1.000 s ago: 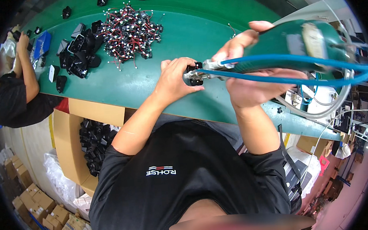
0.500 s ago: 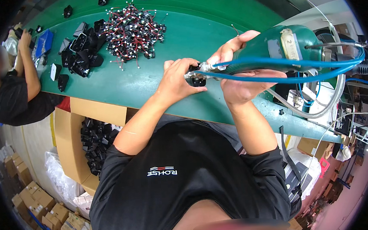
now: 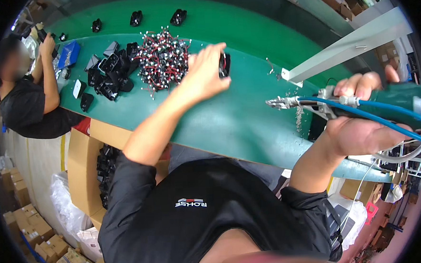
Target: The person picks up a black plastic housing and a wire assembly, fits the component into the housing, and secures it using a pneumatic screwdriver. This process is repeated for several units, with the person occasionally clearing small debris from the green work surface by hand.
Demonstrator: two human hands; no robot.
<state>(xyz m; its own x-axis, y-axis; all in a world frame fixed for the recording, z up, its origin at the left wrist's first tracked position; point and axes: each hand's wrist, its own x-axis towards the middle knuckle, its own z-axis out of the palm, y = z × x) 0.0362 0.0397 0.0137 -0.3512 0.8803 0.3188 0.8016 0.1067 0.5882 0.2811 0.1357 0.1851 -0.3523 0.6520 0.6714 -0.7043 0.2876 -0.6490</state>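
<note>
My left hand [image 3: 207, 70] is over the bench beside the pile, its fingers and thumb around a small black plastic housing [image 3: 224, 65] that they partly cover. Off to the right, my right hand [image 3: 357, 109] grips a green hand-held air tool [image 3: 385, 96] with blue hoses [image 3: 362, 115]. A narrow metal nose [image 3: 280, 102] on the tool points left, well apart from the housing. Just left of my left hand lies a heap of small wired parts [image 3: 161, 60] with red and black leads. Black housings [image 3: 110, 72] are piled farther left.
Single black housings [image 3: 178, 17] stand along the far side of the green bench [image 3: 210, 124]. A metal bracket [image 3: 349, 48] rises at the right, with small scraps [image 3: 299, 119] near it. At the left, a co-worker [image 3: 23, 93] sits by a blue bin [image 3: 68, 54]. A cardboard box [image 3: 79, 171] stands below the bench.
My hands have moved apart: the right drew the air tool right and away from the housing, while the left carried the housing farther over the bench. The whole view has shifted slightly.
</note>
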